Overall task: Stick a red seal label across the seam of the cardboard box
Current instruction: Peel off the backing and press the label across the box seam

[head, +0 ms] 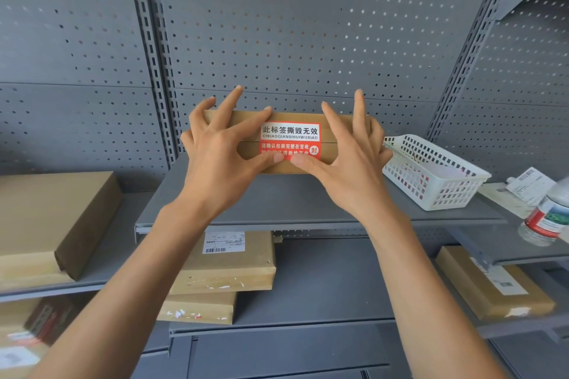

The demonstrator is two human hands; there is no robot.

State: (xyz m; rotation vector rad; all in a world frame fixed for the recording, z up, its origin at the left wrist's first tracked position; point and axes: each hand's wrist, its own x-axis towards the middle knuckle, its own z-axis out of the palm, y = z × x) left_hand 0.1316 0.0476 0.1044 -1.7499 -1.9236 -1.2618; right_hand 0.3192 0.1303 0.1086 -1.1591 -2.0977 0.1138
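Observation:
A flat brown cardboard box (335, 124) lies on the grey metal shelf (308, 203) in front of me. A red and white seal label (290, 140) with printed characters lies across the box's horizontal seam. My left hand (221, 151) rests on the box's left part, its thumb pressing the label's lower edge. My right hand (348, 160) covers the right part, and its thumb meets the left thumb on the label's bottom. The other fingers of both hands are spread and lifted.
A white plastic basket (431, 172) stands right of the box on the same shelf. A clear water bottle (545, 218) and papers sit at the far right. More cardboard boxes (55, 224) fill the left shelf and lower shelves (228, 268). Grey pegboard (292, 24) backs the shelving.

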